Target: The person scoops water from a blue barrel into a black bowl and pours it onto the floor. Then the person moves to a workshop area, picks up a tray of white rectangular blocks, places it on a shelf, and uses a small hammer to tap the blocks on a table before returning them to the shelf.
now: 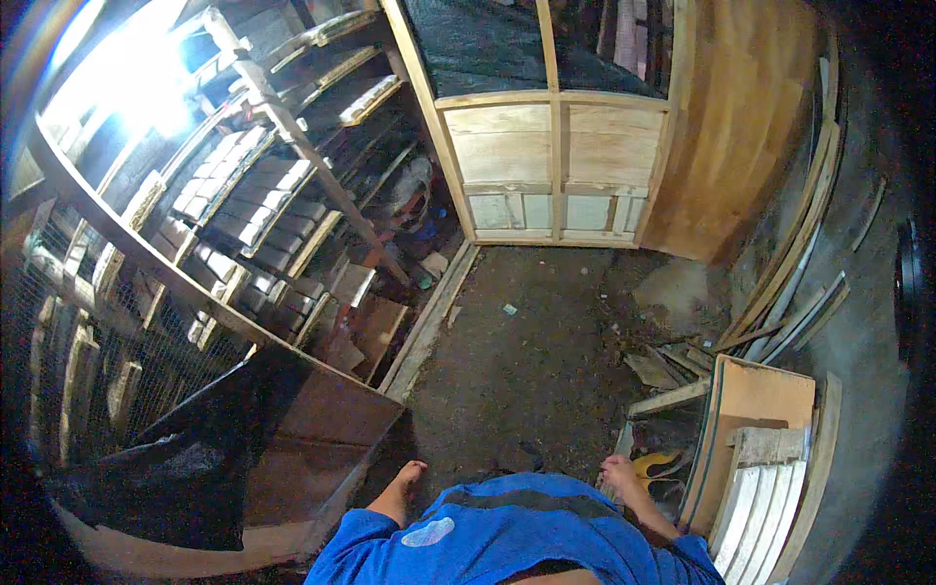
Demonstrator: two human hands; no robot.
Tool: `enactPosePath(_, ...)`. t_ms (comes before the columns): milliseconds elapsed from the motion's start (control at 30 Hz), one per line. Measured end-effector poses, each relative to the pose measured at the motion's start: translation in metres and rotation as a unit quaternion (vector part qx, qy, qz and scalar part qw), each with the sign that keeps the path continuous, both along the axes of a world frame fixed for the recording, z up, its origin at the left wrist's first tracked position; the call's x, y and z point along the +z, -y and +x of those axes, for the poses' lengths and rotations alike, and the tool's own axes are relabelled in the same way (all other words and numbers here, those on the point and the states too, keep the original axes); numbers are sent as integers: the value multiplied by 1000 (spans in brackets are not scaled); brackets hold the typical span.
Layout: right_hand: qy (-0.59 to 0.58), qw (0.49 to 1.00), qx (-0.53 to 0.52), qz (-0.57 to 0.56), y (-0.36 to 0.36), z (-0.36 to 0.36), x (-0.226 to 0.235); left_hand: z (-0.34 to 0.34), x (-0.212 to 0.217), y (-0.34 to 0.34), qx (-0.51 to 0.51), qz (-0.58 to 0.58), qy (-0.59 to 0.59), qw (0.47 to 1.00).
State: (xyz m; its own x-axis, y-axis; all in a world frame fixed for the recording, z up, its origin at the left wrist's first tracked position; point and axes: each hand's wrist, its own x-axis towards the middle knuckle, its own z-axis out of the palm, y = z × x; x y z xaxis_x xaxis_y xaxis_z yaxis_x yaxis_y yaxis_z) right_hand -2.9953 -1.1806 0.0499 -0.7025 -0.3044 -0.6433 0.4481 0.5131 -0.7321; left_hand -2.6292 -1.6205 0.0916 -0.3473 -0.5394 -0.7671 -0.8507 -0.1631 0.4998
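My left hand (413,472) hangs beside my body at the lower middle, its fingers curled in and nothing seen in them. On the other side my right hand (617,472) is held low, fingers loosely bent and a little apart, with no object visible in it. Close by the right hand lies a yellow curved object (655,462); its kind is unclear. An upright tan board (770,395) stands just right of that hand. Past the left hand is a brown panel (327,424) partly draped with black plastic sheeting (195,468).
Wooden racks (283,127) with rows of pale blocks fill the left, under a bright lamp (146,78). A wood-framed partition (556,146) closes the far end. Long strips (799,253) lean on the right wall, above loose scrap wood (673,366). Dark floor (526,361) runs between.
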Motion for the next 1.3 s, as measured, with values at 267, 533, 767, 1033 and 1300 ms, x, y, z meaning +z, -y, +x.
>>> enactPosePath(267,-92,992,78,41,18,-11,16,-18,-57,18,-13,82,-155,984)
enactPosePath(533,-162,978,129,27,52,-17,149,-16,-56,14,-18,122,-70,990)
enactPosePath(767,-217,971,103,6,53,-34,218,3,-70,27,-515,-154,-107,836)
enactPosePath(1033,-274,960,11,-57,33,-48,287,-12,-69,36,-552,-151,-100,814)
enactPosePath(1300,-364,921,-140,3,-29,-48,373,-41,-67,25,110,292,-88,946)
